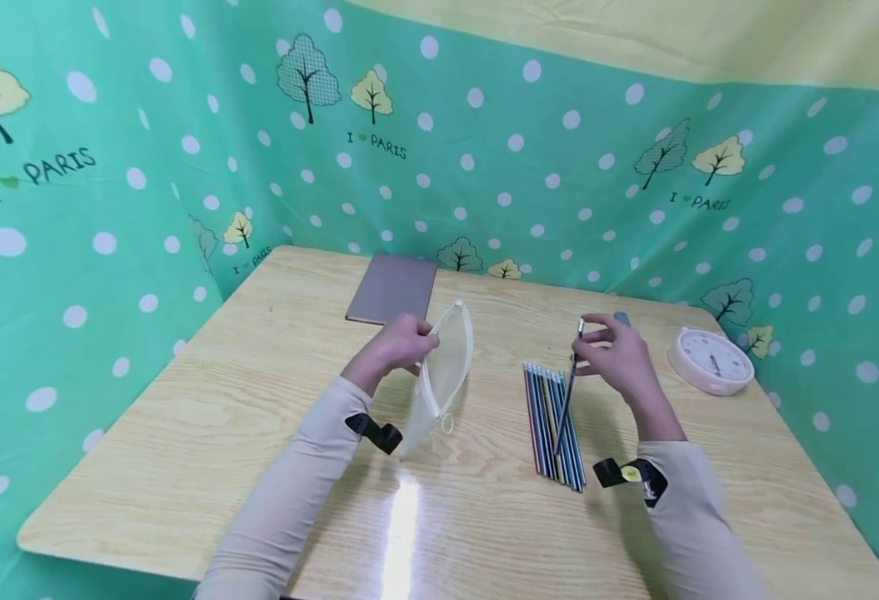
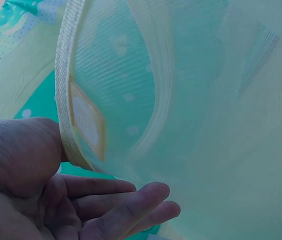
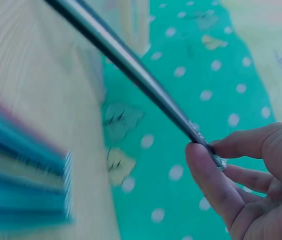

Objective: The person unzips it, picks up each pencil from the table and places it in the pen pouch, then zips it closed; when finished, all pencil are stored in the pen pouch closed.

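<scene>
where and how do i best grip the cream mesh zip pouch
Best pinched, I'd judge, midway along the left zippered rim of the cream mesh pouch, coming from the left: its walls are thin, limp mesh, and its mouth gapes to the right.

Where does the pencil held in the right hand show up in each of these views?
Head: the held pencil is right of centre, tilted over the pencil row, in the right hand.
Left wrist: can't make it out; the mesh pouch fills much of the picture.
Right wrist: diagonal, from top left towards that hand, lower right.
Shared landmark: green polka-dot cloth.
</scene>
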A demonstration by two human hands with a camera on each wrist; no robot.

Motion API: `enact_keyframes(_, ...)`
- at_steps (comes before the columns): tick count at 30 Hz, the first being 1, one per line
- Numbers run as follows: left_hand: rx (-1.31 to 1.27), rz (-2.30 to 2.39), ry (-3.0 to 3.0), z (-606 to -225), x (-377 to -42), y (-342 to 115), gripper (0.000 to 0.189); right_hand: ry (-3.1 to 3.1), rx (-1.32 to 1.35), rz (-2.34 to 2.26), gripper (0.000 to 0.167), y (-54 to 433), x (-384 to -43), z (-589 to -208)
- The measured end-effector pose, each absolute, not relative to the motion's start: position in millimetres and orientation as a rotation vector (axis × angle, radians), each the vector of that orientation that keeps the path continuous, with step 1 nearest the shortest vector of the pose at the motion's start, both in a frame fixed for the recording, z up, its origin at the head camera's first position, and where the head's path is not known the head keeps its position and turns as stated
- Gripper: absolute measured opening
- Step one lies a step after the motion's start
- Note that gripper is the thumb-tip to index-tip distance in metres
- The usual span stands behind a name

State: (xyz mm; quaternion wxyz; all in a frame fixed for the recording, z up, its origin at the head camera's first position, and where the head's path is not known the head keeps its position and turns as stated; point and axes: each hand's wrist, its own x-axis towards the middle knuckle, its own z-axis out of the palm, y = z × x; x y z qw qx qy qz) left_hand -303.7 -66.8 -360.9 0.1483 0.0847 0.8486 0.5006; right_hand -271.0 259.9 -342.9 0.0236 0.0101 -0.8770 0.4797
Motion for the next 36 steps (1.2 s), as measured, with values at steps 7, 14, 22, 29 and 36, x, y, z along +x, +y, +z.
enact_keyframes(7, 0.252, 1.458, 2.423, -363, -302, -62, 0.038, -2.375, 0.059, 1.816, 0.060, 229, -269, -327)
enact_keyframes(14, 0.253, 1.466, 2.393, -365, -299, -60, 0.037, -2.132, -0.014, 1.983, 0.054, 202, -271, -319)
enact_keyframes(22, 0.244, 1.502, 2.380, -366, -298, -62, 0.039, -1.955, 0.045, 2.028, 0.051, 172, -279, -333)
enact_keyframes(29, 0.230, 1.478, 2.414, -363, -298, -62, 0.039, -1.912, 0.122, 1.979, 0.052, 159, -280, -342)
enact_keyframes(36, 0.221, 1.472, 2.434, -360, -300, -62, 0.037, -1.960, 0.238, 1.953, 0.053, 145, -279, -346)
